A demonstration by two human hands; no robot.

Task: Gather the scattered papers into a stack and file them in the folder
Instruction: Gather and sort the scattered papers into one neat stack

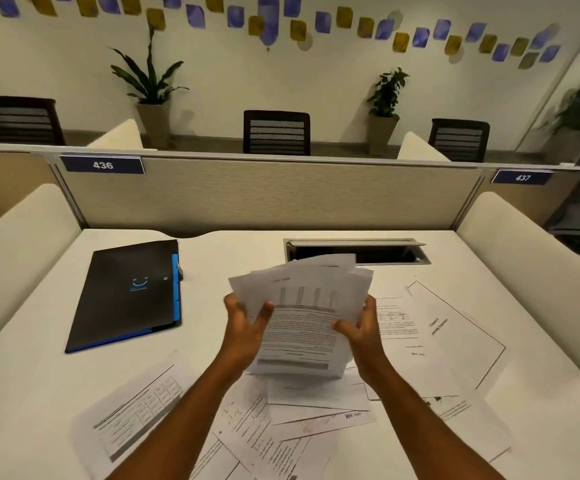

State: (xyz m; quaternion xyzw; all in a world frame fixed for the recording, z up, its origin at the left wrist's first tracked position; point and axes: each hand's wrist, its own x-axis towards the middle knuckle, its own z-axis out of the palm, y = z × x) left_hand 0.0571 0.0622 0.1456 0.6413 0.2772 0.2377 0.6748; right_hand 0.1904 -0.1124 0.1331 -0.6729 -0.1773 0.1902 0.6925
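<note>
While both hands were up over the desk (39, 393), I had the left hand (247, 322) and right hand (359, 329) gripping a fanned, uneven stack (302, 317) by its side edges, thumbs on the top sheet. Loose papers (281, 427) lay scattered beneath and to the right. Folder (127, 292) sat closed, flat, well left of the stack.

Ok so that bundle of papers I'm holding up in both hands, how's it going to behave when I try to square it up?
The bundle of papers, gripped by the left hand and right hand, is probably floppy: its top edges fan apart unevenly. Loose sheets will likely slide against each other. It looks light, so tapping it on the desk should help.
</note>
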